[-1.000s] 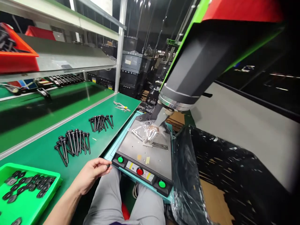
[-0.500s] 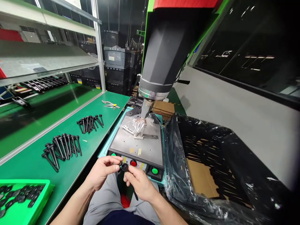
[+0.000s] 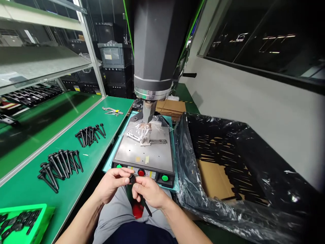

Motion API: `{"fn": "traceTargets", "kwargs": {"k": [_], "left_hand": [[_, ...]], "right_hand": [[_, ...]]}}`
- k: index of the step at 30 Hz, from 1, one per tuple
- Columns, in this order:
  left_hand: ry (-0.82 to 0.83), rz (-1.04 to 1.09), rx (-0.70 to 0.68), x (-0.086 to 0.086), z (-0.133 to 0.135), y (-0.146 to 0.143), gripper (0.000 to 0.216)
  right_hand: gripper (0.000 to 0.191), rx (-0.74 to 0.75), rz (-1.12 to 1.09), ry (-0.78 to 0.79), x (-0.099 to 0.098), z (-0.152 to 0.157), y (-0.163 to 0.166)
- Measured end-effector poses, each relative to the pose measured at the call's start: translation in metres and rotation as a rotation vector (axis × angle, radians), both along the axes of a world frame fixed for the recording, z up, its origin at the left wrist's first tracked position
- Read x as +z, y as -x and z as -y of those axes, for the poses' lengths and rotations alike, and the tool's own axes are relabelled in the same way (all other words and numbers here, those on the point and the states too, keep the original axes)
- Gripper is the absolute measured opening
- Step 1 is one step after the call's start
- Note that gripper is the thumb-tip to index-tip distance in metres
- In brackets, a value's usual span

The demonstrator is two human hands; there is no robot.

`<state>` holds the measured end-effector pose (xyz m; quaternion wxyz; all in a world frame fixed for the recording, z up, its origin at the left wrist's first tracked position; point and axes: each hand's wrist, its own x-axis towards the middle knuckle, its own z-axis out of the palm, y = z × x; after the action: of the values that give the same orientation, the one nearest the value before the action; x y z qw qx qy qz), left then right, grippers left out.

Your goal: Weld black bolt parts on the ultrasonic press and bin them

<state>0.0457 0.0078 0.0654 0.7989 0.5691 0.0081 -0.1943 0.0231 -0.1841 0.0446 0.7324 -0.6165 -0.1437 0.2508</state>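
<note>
My right hand (image 3: 149,191) is closed around a black screw (image 3: 147,207), whose shaft points down below the fingers. My left hand (image 3: 113,183) pinches a small black ring (image 3: 131,176) against the head end of that screw; the fingertips hide much of it. Both hands are above my lap, in front of the press machine's base (image 3: 142,156). Two groups of similar black screws (image 3: 62,162) lie on the green bench to the left. A green tray (image 3: 45,217) at the lower left holds many black rings (image 3: 19,225).
Above a clear-wrapped metal fixture (image 3: 145,135) hangs the machine's grey head (image 3: 152,64). Green buttons (image 3: 165,178) and a red button (image 3: 141,173) line the base's front. At right stands a plastic-lined bin (image 3: 189,169) with cardboard and black screws. Pliers (image 3: 111,110) lie on the bench.
The ring and the screw head, slightly apart before, are now together between my fingertips. The view has turned a little, shifting the surroundings left.
</note>
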Motion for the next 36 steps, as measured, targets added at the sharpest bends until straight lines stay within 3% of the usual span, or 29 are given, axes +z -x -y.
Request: {"fn": "traceTargets", "kwargs": {"k": [4, 8, 14, 21, 25, 28, 32, 36], "left_hand": [[0.026, -0.049, -0.043, 0.003, 0.006, -0.001, 0.019], [-0.038, 0.019, -0.012, 0.001, 0.013, -0.002, 0.021], [-0.223, 0.120, 0.007, -0.010, 0.021, -0.008, 0.025], [-0.372, 0.306, -0.078, -0.026, 0.039, -0.031, 0.026], [-0.252, 0.114, 0.099, -0.034, 0.049, -0.065, 0.044], [-0.074, -0.145, 0.220, -0.035, 0.060, -0.101, 0.039], [0.138, -0.381, 0.166, -0.030, 0.078, -0.142, 0.027], [0.224, -0.404, 0.126, -0.023, 0.088, -0.159, 0.017]], "right_hand": [[0.049, 0.061, -0.243, -0.288, -0.011, 0.001, -0.002], [0.047, -0.026, -0.241, -0.411, -0.018, -0.002, -0.002], [0.043, -0.116, -0.182, -0.289, -0.016, 0.004, -0.011], [0.047, -0.237, -0.192, -0.226, -0.023, 0.021, -0.033], [0.043, -0.547, -0.086, -0.113, -0.027, 0.039, -0.064], [0.040, -0.802, 0.063, -0.040, -0.024, 0.050, -0.096], [0.045, -0.893, 0.153, 0.017, -0.021, 0.052, -0.136], [0.037, -0.917, 0.307, 0.205, -0.020, 0.048, -0.162]]}}
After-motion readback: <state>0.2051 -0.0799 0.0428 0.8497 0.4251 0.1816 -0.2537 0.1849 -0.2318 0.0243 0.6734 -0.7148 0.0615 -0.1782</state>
